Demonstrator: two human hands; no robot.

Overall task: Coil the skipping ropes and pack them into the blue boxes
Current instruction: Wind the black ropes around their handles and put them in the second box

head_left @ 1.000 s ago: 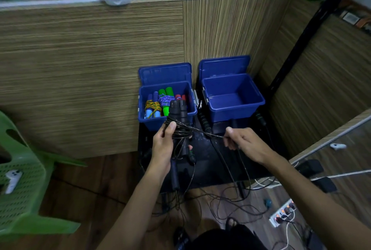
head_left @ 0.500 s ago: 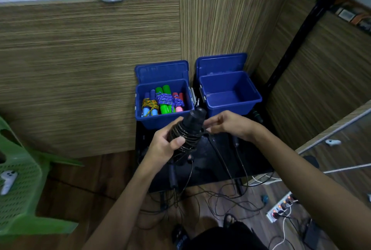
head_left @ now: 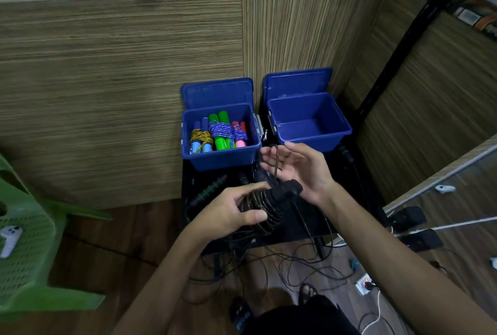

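Note:
Two blue boxes stand open against the wooden partition. The left box (head_left: 220, 160) holds several coiled ropes (head_left: 221, 132) with blue, green and pink handles. The right box (head_left: 337, 134) has nothing in it. In front of them my left hand (head_left: 228, 213) grips a black skipping rope (head_left: 271, 201), its cord wound in coils around the black handles. My right hand (head_left: 304, 170) is held palm up just behind the bundle. Its fingers are spread, and a loop of the black cord lies across them. The loose end trails down to the floor.
Another black rope handle with green rings (head_left: 212, 189) lies on the low black table (head_left: 301, 227) under the boxes. Loose cords (head_left: 282, 262) tangle on the wooden floor, with a power strip (head_left: 365, 283) at the right. A green plastic chair (head_left: 27, 240) holding a white controller (head_left: 10, 235) stands left.
My right hand drew the cord out to the right, came back to the bundle and now lies open with a loop across it. The bundle has tipped from upright to tilted and sits lower.

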